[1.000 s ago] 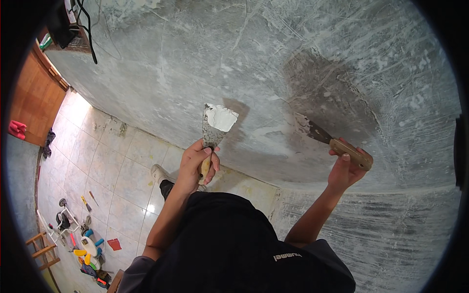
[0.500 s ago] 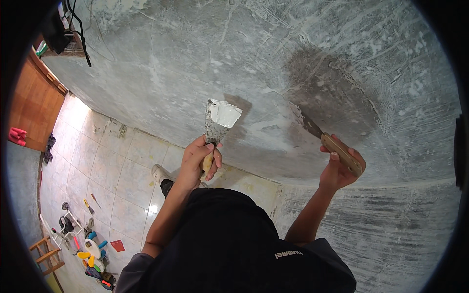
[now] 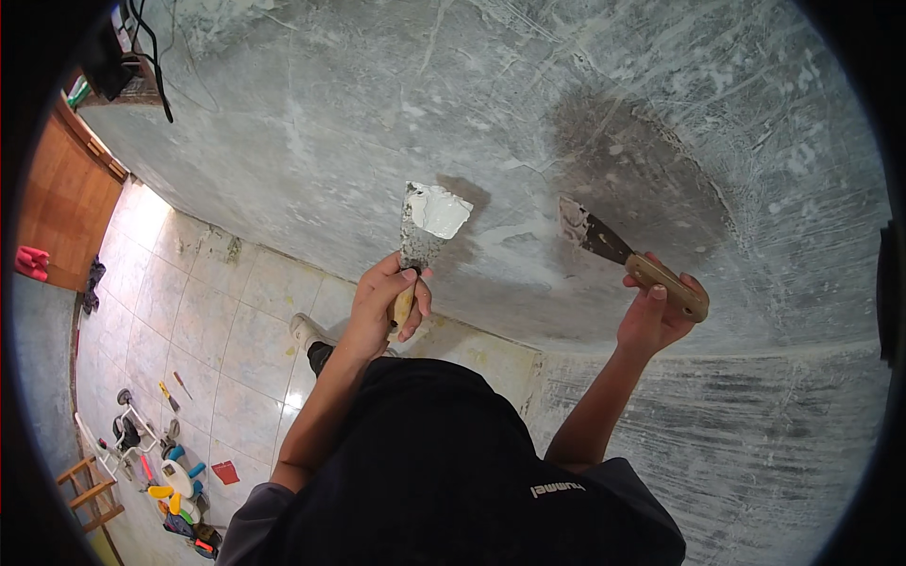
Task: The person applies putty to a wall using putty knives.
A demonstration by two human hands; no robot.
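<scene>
My left hand (image 3: 389, 300) is wrapped round the handle of a wide putty knife (image 3: 420, 247). A thick lump of white putty (image 3: 442, 210) sits on that blade, which is held up in front of the wall. In my right hand (image 3: 658, 316) is a second, wooden-handled putty knife (image 3: 604, 238), its blade tip smeared with pale putty and close to the grey wall (image 3: 349, 141). Whether that blade touches the wall I cannot tell. Around and above it spreads a dark patch (image 3: 628, 170) with a rough edge on its right.
A tiled floor (image 3: 247, 325) runs along the wall's foot. At lower left lie several tools and goods, with a white-framed item (image 3: 127, 443), a red square (image 3: 226, 472) and a wooden stool (image 3: 92, 495). A wooden door (image 3: 71, 203) stands at far left; black cables (image 3: 151, 57) hang at upper left.
My right hand has moved slightly up, and its putty knife has turned so that the flat of the blade shows more. The left putty knife has shifted slightly up and right, still carrying its putty.
</scene>
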